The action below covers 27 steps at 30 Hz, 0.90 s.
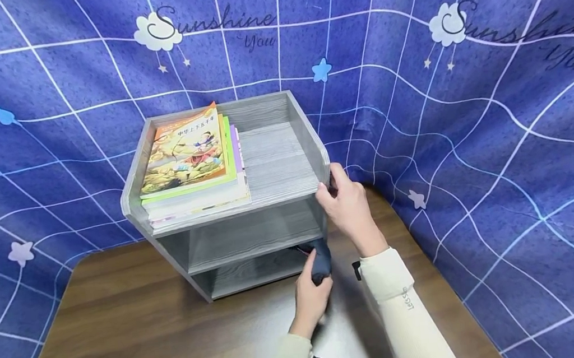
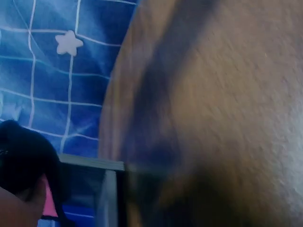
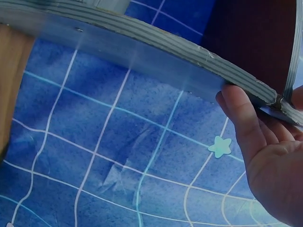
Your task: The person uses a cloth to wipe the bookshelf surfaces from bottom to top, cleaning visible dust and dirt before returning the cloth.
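Note:
My left hand (image 1: 312, 296) holds a dark navy item (image 1: 321, 258) at the right end of the lowest compartment of a grey wood-grain shelf (image 1: 254, 207). In the left wrist view the dark item (image 2: 28, 153) looks black and rounded, with a strip of pink beside it; I cannot tell its kind. My right hand (image 1: 348, 205) grips the front edge of the shelf's right side panel, just below the top tier. The right wrist view shows the fingers and thumb of the right hand (image 3: 274, 165) around the striped panel edge (image 3: 189, 56).
A stack of books (image 1: 189, 158) lies on the left of the top tier, an orange illustrated one uppermost. The shelf stands on a brown wooden table (image 1: 141, 325). Blue curtain (image 1: 385, 81) with white grid lines and stars surrounds the table at the back and right.

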Motion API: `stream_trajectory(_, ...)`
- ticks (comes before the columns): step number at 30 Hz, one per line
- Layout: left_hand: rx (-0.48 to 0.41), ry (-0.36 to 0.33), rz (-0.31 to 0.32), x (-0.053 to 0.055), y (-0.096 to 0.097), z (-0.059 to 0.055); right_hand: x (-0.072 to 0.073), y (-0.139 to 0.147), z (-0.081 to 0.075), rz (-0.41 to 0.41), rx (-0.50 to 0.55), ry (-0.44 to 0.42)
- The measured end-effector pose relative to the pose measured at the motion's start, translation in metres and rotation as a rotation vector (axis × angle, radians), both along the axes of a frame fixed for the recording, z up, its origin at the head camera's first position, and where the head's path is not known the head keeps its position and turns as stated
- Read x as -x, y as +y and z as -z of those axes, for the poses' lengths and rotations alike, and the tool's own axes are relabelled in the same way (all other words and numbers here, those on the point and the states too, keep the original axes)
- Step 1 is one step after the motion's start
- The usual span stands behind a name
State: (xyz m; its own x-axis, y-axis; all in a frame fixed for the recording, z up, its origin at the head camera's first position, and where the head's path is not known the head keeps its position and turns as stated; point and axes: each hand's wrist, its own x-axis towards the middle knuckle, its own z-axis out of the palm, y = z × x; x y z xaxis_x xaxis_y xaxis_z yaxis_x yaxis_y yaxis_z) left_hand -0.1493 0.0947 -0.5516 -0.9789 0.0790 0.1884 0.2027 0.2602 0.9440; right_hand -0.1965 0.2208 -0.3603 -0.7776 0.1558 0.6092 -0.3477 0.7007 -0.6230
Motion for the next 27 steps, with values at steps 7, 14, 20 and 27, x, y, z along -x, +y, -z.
stream_trajectory(7,0.02,-0.008,-0.053,0.026,0.013,-0.004,-0.002,-0.001,-0.003,0.008,0.018,-0.007)
stream_trajectory(14,0.018,-0.095,-0.047,0.059,0.013,-0.001,-0.001,-0.005,-0.001,0.03,0.022,-0.021)
stream_trajectory(20,0.008,-0.074,-0.084,0.036,0.01,0.013,-0.002,-0.005,0.0,0.049,0.008,-0.009)
stream_trajectory(27,-0.058,-0.061,-0.024,0.018,0.007,0.023,-0.003,-0.006,-0.001,0.053,0.007,0.009)
